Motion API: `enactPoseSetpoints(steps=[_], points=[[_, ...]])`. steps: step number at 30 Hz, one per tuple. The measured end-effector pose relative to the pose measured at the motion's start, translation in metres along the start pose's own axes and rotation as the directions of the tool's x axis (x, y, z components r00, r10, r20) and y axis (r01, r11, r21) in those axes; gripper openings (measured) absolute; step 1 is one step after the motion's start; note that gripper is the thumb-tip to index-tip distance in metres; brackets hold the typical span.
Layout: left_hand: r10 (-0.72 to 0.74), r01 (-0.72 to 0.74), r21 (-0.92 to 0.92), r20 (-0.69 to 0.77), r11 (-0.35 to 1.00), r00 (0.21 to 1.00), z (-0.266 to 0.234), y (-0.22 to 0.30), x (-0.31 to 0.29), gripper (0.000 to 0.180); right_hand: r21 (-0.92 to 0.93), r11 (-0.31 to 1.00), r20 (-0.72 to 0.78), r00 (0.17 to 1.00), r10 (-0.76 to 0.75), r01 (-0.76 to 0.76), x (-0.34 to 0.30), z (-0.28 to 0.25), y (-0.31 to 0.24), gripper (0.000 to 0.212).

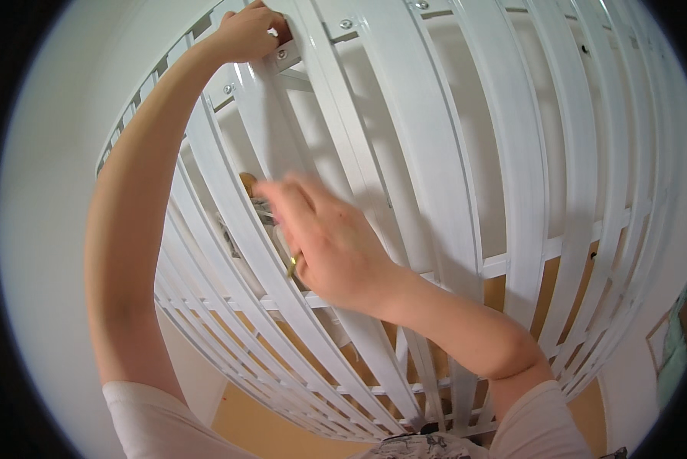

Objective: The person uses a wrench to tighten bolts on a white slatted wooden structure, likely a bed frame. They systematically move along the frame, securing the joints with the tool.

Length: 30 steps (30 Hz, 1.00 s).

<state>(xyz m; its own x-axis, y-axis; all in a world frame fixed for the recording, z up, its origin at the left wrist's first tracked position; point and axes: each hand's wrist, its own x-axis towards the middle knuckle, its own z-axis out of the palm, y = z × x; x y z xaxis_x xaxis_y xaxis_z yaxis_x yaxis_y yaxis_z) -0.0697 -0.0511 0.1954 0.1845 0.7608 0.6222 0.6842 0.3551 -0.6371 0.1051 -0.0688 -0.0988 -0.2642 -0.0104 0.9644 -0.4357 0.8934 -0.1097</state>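
Note:
A white slatted metal frame (408, 122), like a bed base, fills most of the view. At the top left my left hand (250, 32) is closed around its edge, beside a corner plate (288, 55) with a bolt (282, 54). Some of those fingertips are hidden behind the metal. My right hand (332, 249) hovers over the slats left of centre, blurred by motion, its fingers drawn together. A small gold-coloured piece (292, 266) shows at its lower side; what it belongs to is unclear. Beyond the fingertips, a yellowish-brown object (248, 183) shows between slats.
More bolt heads (346, 24) sit along the upper part of the frame. Crossbars (496, 265) run behind the slats. Brown floor (263, 413) shows below, with a white wall (45, 229) at left. Pale green cloth (674, 344) hangs at the right edge.

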Motion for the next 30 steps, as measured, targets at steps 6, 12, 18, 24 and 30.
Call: enactPoseSetpoints(steps=[6, 12, 18, 24, 30], points=[[-0.005, 0.005, 0.007, -0.002, 1.0, 1.0, -0.004, 0.02, 0.007, 0.026, -0.154, 0.938, 0.712, 0.623, 0.324, -0.311, -0.029, -0.024, 0.003, 0.015], [-0.003, 0.004, -0.011, 0.127, 1.0, 0.992, -0.023, 0.032, 0.007, 0.033, -0.283, 0.823, 0.814, 0.33, 0.477, -0.492, -0.012, -0.055, -0.007, 0.015], [-0.009, 0.008, 0.006, 0.118, 1.0, 0.993, -0.026, 0.036, 0.009, 0.03, -0.129, 0.903, 0.716, 0.591, 0.371, -0.41, 0.009, -0.066, 0.02, 0.022], [0.01, -0.011, 0.014, 0.048, 1.0, 0.999, -0.018, 0.033, 0.003, 0.025, -0.392, 0.901, 0.127, 0.981, -0.149, 0.187, 0.098, -0.094, 0.041, 0.023], [0.086, -0.086, -0.01, -0.016, 0.996, 0.996, -0.013, 0.031, 0.002, 0.02, -0.647, 0.557, 0.249, 0.835, -0.49, 0.52, 0.172, -0.114, 0.059, 0.015]])
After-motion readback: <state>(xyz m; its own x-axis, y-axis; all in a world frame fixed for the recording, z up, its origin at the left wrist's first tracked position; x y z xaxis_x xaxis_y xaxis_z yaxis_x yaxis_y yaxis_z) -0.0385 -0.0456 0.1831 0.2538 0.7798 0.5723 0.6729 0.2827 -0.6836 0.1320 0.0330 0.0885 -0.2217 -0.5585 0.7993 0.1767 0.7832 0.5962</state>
